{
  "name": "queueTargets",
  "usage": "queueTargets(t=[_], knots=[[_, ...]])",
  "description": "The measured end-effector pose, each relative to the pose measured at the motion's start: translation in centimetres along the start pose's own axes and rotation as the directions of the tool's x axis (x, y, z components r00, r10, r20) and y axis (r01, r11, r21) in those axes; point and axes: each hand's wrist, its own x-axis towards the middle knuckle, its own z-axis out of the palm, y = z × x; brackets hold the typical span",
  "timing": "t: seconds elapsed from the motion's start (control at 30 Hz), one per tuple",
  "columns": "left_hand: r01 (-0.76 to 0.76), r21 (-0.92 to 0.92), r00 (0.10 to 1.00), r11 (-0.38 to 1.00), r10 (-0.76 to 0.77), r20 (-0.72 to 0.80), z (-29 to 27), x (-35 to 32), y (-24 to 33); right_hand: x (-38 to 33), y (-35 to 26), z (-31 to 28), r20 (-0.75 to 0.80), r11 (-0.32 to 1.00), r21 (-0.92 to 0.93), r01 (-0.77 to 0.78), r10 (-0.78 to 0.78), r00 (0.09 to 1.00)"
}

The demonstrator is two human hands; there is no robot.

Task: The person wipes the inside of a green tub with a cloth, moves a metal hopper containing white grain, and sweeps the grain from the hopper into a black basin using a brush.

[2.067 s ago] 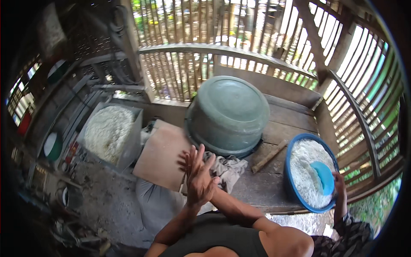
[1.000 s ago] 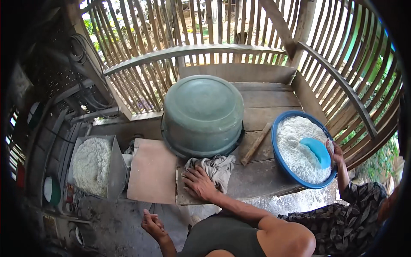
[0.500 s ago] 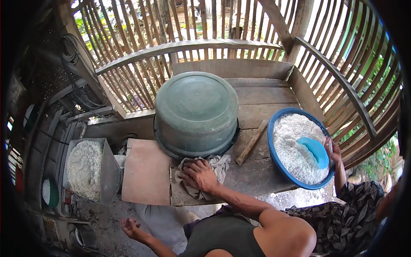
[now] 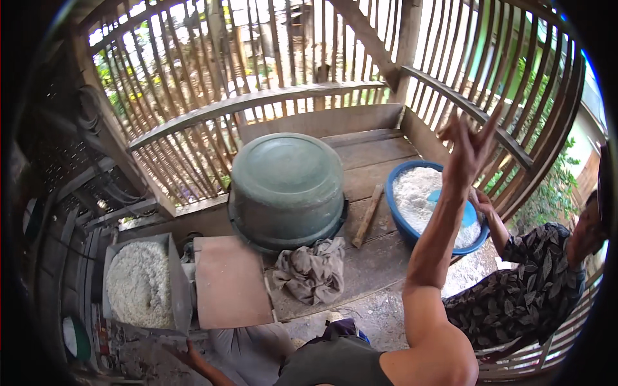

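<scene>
Platform [image 4: 380,257] of wood planks, fenced by slat railing [image 4: 257,103], carries all items. Landmark: green tub [image 4: 286,190], inverted, centre of platform.

Green tub: largest item, upside down, rim on planks, close to rear railing.

Blue basin [image 4: 394,212]: right of green tub, just beside it, holds white grainy material w/ blue scoop [image 4: 468,215] inside. Another person's hand [image 4: 481,201] rests at basin's far rim; that person sits right of basin in dark patterned top.

Grey box [image 4: 177,283]: lower left of green tub, off platform edge, filled w/ white grainy material.

Brown board [image 4: 232,289]: flat, directly below-left of green tub, betw. grey box and cloth.

Grey cloth [image 4: 312,270]: crumpled, in front of green tub, touching its rim or nearly so. No hand on it.

Wood stick [image 4: 368,215]: lies on planks betw. green tub and blue basin.

Right hand [image 4: 467,145]: raised in air above blue basin, right of green tub, fingers spread, palm empty, touching nothing.

Left hand [image 4: 183,350]: low, below grey box, well left of green tub; mostly hidden, cannot tell whether open or closed.
</scene>
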Motion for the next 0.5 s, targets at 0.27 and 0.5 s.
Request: queueTargets(t=[0.27,0.5], knots=[[-0.026,-0.011,0.983,1.000,0.027,0.179,1.5,-2.1,5.1,-33.2,0.8,4.2,0.606,0.921,-0.389,-0.019,0.271,0.748],[-0.089,0.176,0.982,0.980,0.057,0.182,1.7,-1.7,4.6,-38.5,2.5,5.6,0.811,0.837,-0.438,0.326,0.212,0.545]])
